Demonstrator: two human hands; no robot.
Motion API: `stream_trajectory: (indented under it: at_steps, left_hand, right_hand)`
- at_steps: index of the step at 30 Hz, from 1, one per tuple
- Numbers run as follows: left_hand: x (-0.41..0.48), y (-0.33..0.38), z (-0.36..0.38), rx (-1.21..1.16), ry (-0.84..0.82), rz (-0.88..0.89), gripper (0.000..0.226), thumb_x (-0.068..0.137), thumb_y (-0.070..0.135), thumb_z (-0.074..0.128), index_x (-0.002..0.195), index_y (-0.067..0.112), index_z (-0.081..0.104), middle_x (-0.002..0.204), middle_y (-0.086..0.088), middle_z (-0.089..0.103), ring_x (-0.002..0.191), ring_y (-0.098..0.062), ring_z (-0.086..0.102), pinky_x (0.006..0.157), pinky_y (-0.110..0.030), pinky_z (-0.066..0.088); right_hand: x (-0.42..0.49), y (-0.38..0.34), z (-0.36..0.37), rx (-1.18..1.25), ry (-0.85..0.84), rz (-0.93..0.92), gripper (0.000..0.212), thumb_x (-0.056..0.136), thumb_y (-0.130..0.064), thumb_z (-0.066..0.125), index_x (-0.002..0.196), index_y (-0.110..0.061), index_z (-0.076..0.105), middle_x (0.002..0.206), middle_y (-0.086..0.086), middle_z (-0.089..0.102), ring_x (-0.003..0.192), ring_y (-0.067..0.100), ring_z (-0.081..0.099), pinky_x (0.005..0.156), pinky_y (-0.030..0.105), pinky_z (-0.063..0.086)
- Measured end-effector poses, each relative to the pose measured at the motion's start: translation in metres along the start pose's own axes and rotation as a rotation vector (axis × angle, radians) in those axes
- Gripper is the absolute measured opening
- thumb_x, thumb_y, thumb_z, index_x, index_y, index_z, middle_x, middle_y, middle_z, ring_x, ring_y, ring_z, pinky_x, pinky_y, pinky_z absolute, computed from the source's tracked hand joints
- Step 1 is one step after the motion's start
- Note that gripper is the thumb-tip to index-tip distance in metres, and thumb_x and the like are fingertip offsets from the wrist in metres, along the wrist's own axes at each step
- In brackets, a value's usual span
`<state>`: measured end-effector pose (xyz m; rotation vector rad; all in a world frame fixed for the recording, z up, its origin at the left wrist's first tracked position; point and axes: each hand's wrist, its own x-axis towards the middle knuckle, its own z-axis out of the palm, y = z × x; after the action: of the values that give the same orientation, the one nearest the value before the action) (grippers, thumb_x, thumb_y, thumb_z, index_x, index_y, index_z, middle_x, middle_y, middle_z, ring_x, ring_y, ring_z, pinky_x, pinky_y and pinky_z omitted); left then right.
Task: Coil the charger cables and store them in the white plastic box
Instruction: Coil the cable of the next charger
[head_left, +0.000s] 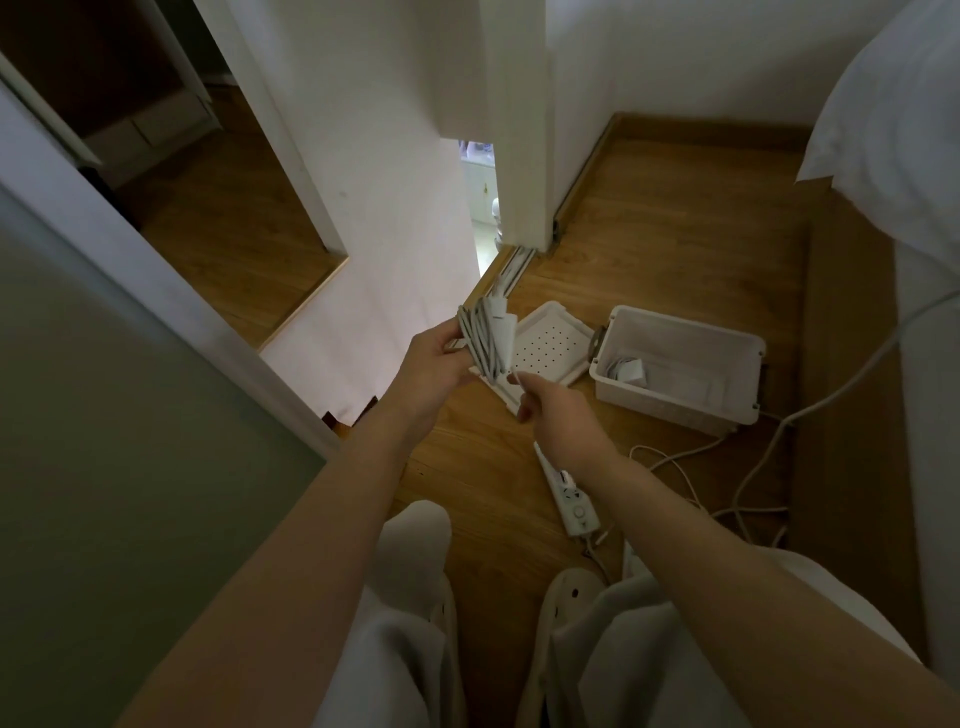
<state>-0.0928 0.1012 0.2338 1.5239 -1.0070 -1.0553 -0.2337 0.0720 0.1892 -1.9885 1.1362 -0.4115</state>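
My left hand (431, 364) grips a bundle of coiled white charger cable (483, 338), held up above the floor. My right hand (556, 415) pinches the loose end of that cable just below the bundle. The white plastic box (727, 410) stands open on the wooden floor to the right, with a white charger block (631, 371) and other white items inside. Its perforated lid (550, 345) lies flat on the floor beside it, partly behind the bundle.
A white power strip (571, 499) lies on the floor under my right forearm. Loose white cables (743, 488) trail across the floor to the right. A bed with white bedding (904, 156) borders the right side. White walls and a doorway stand to the left.
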Motion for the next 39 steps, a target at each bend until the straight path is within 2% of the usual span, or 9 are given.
stream_trajectory:
  at_steps: [4,10,14,17,19,22,29,33,39]
  left_hand:
    - [0.011,-0.011,0.006,0.247,0.172,0.039,0.025,0.094,0.012,0.055,0.119,0.013,0.059,0.117,-0.004,0.059,0.107,-0.016,0.056,0.080,-0.020,0.049]
    - [0.012,-0.017,0.013,0.571,0.263,0.109,0.024,0.097,0.015,0.046,0.118,0.005,0.055,0.107,-0.006,0.044,0.089,-0.012,0.047,0.058,0.001,0.041]
    - [0.013,-0.020,0.015,0.609,0.257,0.103,0.021,0.095,0.014,0.048,0.114,0.005,0.054,0.109,-0.011,0.045,0.081,-0.012,0.049,0.055,-0.005,0.043]
    - [0.013,-0.022,0.017,0.671,0.266,0.096,0.027,0.094,0.016,0.050,0.119,0.006,0.052,0.113,-0.011,0.043,0.088,-0.014,0.050,0.066,-0.010,0.043]
    - [0.013,-0.022,0.017,0.714,0.269,0.125,0.031,0.093,0.017,0.052,0.122,0.007,0.050,0.118,-0.012,0.043,0.101,-0.019,0.049,0.079,-0.018,0.042]
    - [0.010,-0.023,0.017,0.768,0.234,0.185,0.036,0.091,0.018,0.058,0.125,0.009,0.051,0.120,-0.010,0.044,0.108,-0.019,0.044,0.086,-0.022,0.040]
    - [0.005,-0.024,0.020,0.861,0.130,0.283,0.037,0.090,0.027,0.059,0.123,0.012,0.052,0.120,-0.005,0.045,0.104,-0.009,0.033,0.084,-0.022,0.037]
    - [0.003,-0.027,0.020,0.910,0.076,0.351,0.035,0.090,0.028,0.059,0.121,0.014,0.053,0.117,-0.002,0.046,0.101,-0.005,0.031,0.084,-0.021,0.039]
    - [-0.004,-0.021,0.019,0.574,-0.020,0.297,0.036,0.086,0.018,0.067,0.105,0.025,0.037,0.114,0.001,0.046,0.104,-0.009,0.051,0.070,-0.015,0.051]
  right_hand:
    - [-0.005,-0.009,0.006,-0.028,-0.038,-0.037,0.050,0.097,0.003,0.034,0.142,-0.018,0.037,0.097,0.007,0.062,0.066,0.009,0.048,0.057,0.019,0.037]
    - [-0.007,-0.008,0.008,-0.192,-0.080,-0.094,0.047,0.095,0.004,0.039,0.137,-0.015,0.043,0.103,0.005,0.065,0.083,0.015,0.058,0.073,0.028,0.048]
    - [-0.008,-0.011,0.004,-0.243,-0.075,-0.110,0.039,0.096,-0.003,0.043,0.134,-0.015,0.047,0.106,0.003,0.067,0.094,0.017,0.062,0.084,0.035,0.051]
    - [-0.010,-0.016,0.000,-0.013,-0.011,-0.075,0.026,0.097,-0.022,0.048,0.121,-0.012,0.052,0.095,0.003,0.068,0.081,0.012,0.060,0.072,0.026,0.049]
    - [-0.008,-0.019,-0.001,0.153,0.038,-0.007,0.032,0.096,-0.032,0.048,0.120,-0.011,0.050,0.089,0.002,0.067,0.074,0.005,0.056,0.061,0.016,0.041]
    - [-0.005,-0.018,-0.001,0.256,0.107,0.067,0.039,0.095,-0.037,0.046,0.122,-0.009,0.046,0.083,0.003,0.064,0.069,0.003,0.055,0.056,0.014,0.038]
    - [0.001,-0.010,0.001,0.339,0.184,0.199,0.064,0.092,-0.045,0.049,0.136,-0.004,0.026,0.100,0.015,0.066,0.090,0.019,0.063,0.059,0.014,0.039]
    - [0.001,-0.009,-0.004,0.197,0.102,0.154,0.032,0.098,-0.038,0.039,0.112,-0.009,0.044,0.086,0.008,0.063,0.075,0.021,0.063,0.060,0.028,0.048]
    - [0.000,-0.004,-0.014,0.147,0.097,0.159,0.018,0.102,-0.023,0.031,0.103,-0.008,0.041,0.079,0.003,0.053,0.058,0.008,0.049,0.040,0.011,0.034]
